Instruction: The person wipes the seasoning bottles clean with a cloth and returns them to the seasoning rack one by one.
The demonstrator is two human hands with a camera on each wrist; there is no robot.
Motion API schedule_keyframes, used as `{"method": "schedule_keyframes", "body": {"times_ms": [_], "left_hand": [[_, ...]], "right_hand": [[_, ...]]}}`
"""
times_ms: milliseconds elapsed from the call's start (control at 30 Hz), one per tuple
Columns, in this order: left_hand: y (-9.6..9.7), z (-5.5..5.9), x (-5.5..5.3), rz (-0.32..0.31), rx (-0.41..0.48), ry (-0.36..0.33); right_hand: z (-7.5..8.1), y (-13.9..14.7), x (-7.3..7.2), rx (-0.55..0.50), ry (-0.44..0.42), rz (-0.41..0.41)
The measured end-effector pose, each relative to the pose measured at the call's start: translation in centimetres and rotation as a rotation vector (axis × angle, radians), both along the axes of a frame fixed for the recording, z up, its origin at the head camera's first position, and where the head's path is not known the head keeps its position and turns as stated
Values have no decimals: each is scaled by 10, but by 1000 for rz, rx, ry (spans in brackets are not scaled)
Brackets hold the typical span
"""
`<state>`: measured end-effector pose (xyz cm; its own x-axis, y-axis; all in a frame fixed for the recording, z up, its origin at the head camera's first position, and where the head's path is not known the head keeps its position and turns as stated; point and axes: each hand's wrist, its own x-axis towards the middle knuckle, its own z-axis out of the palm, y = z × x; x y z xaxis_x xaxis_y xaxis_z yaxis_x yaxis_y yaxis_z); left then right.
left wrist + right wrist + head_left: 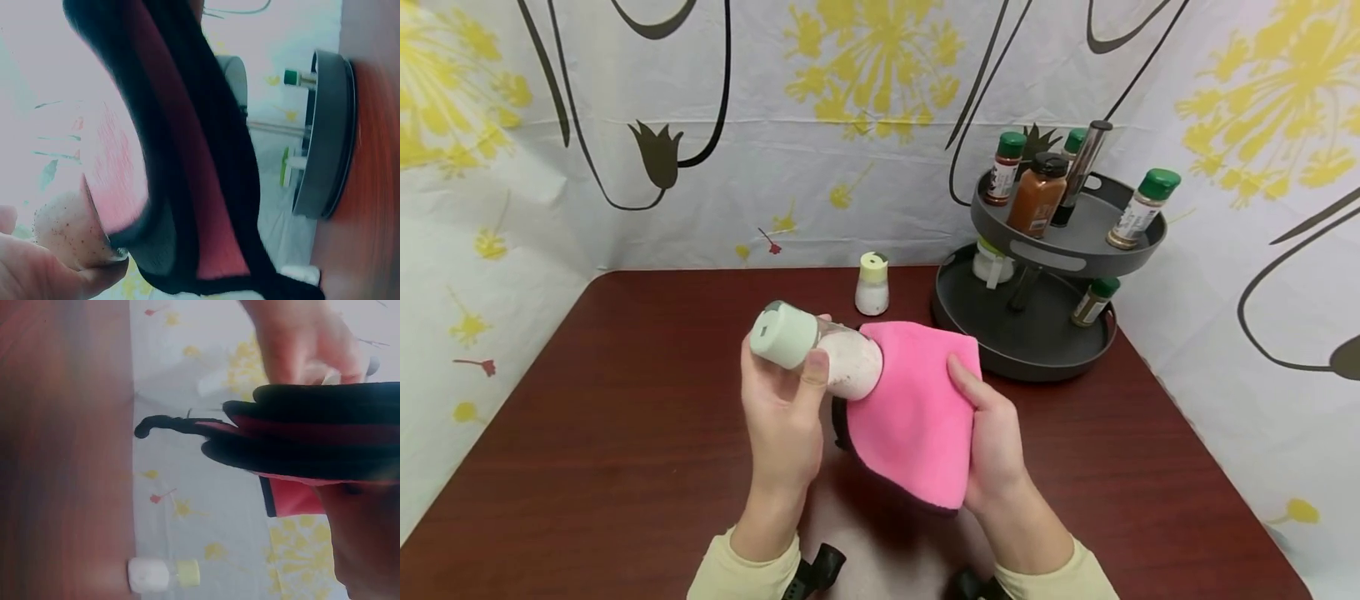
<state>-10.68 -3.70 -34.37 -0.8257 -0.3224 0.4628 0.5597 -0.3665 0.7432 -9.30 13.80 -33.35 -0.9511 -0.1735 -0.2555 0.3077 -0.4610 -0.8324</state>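
Note:
My left hand (784, 433) holds a clear shaker jar (853, 365) with a pale mint lid (784, 335) and white contents, fingers behind it and thumb across its front. The jar is tilted, lid toward the upper left, its base against a pink cloth (917, 400). In my right hand (996, 442) is that folded cloth, thumb on its pink face and fingers hidden behind. Dark edging and several layers of the cloth (312, 437) show in the right wrist view. Brown specks mark the jar's bottom (65, 228) in the left wrist view.
A second shaker with a yellow lid (872, 285) stands at the table's back edge. Right of it, a black two-tier turntable rack (1026, 354) bears several spice bottles, including an orange-brown one (1037, 196). A patterned curtain (820, 225) hangs behind the dark red table (625, 433).

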Motion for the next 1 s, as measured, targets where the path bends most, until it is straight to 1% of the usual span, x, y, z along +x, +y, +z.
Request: {"method": "schedule_keyframes", "body": {"times_ms": [133,267,367,467,567,700,767,867,1000], "left_hand": [[6,2,4,6,-9,27],[8,6,5,15,-51,35],[5,8,3,26,-96,27],[1,8,0,41,-124,11],[-1,6,-1,38,-111,-6],[1,5,4,36,-86,-7],[4,5,8,36,-79,4],[9,7,12,33,-59,40],[8,12,10,41,-62,69]], "right_hand": [[-7,-7,-4,-13,5,8],[-14,-19,2,-8,-21,33],[-12,-20,9,17,-37,43],[-5,-15,13,39,-30,30],[3,-4,12,37,5,-9],[7,3,6,12,47,-38],[4,0,3,7,55,-29],[-3,-9,3,-3,60,-8],[-6,-18,12,-2,31,36]]}}
